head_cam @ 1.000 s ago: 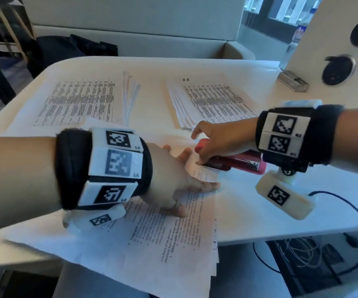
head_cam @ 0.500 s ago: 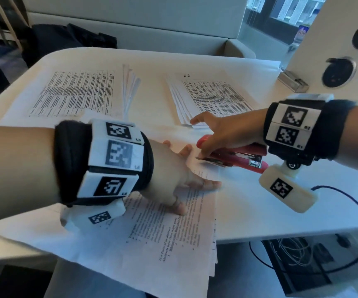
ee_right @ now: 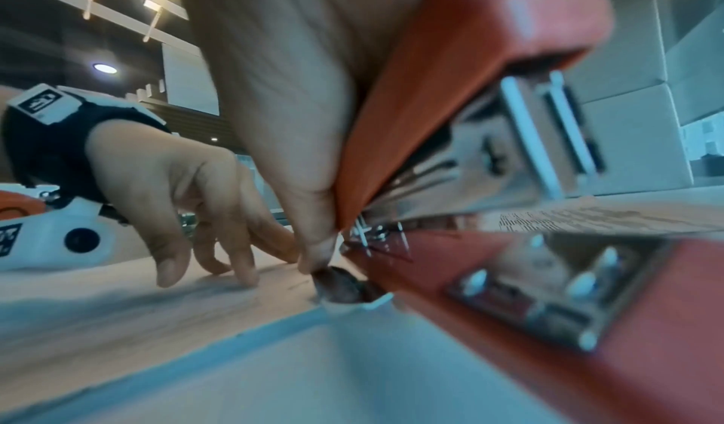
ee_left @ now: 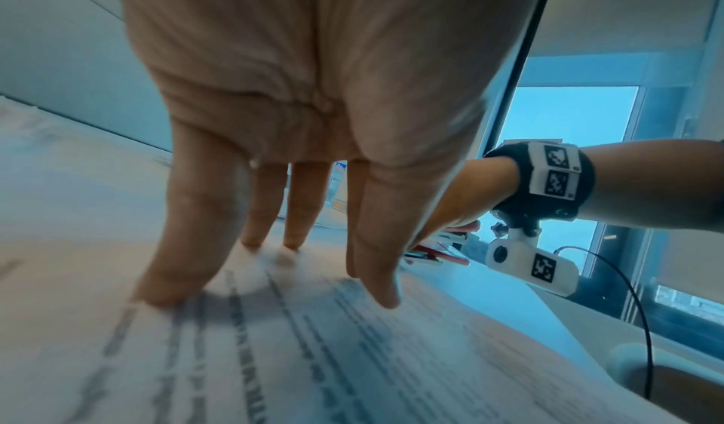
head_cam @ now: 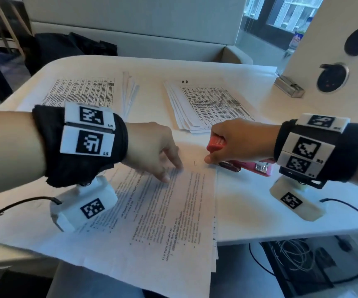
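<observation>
A stack of printed sheets (head_cam: 169,211) lies at the table's near edge and hangs over it. A small staple (head_cam: 195,163) shows near its top right corner. My left hand (head_cam: 152,151) stands on the sheets with straight fingertips (ee_left: 156,297) pressing the paper. My right hand (head_cam: 234,143) grips a red stapler (head_cam: 215,144), its red body (ee_right: 450,90) sprung open from the base, just right of the stack's corner. The thumb tip (head_cam: 208,160) rests at the paper's edge.
Two more piles of printed pages lie farther back, one at the left (head_cam: 81,91) and one at the middle (head_cam: 212,104). A small metal box (head_cam: 289,86) sits by a white panel with round sockets (head_cam: 333,77). Cables (head_cam: 292,254) hang below the table's right edge.
My right hand has drawn the stapler back off the stack's corner, leaving a staple in the paper. My left hand has risen from lying flat onto its fingertips.
</observation>
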Tool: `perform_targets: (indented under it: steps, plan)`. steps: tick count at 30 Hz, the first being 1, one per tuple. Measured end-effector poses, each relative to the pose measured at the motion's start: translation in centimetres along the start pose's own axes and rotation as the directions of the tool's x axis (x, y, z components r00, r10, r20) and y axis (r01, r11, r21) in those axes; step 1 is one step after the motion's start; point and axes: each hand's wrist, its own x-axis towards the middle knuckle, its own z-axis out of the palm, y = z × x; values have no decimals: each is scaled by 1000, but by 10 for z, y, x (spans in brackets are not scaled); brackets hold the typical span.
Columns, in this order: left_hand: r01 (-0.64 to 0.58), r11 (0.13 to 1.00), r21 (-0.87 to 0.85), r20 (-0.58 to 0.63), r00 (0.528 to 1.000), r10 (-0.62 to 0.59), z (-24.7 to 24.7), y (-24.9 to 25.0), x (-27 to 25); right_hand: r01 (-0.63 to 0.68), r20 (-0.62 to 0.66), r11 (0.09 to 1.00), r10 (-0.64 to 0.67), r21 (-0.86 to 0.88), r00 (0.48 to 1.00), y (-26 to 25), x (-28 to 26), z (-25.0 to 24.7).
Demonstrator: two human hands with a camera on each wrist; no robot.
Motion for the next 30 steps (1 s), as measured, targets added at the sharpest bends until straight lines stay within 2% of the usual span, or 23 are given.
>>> perform_targets:
  steps: [2,6,11,14,17,30]
  plan:
    - [-48,998,-26,-33,998,47,-3,0,-1,22,-21,1000,-21,15,1000,1,-3,2]
    - [-89,996,6,-20,996,89,-5,7,-3,45,-49,998,-43,48,998,0,-8,10]
    - [-64,994,87,-58,996,69,-7,19,2,38,-119,999,-40,-24,992,-10,-19,8]
    - [-84,991,104,-119,988,96,-11,28,7,56,-71,993,-64,-101,995,-17,-24,8]
    - [-120,987,107,-129,983,134,-10,38,15,78,-20,989,-81,-127,996,-20,-26,12]
    - [-168,981,100,-122,976,179,-5,47,26,85,-7,982,-87,-166,996,-17,-19,18]
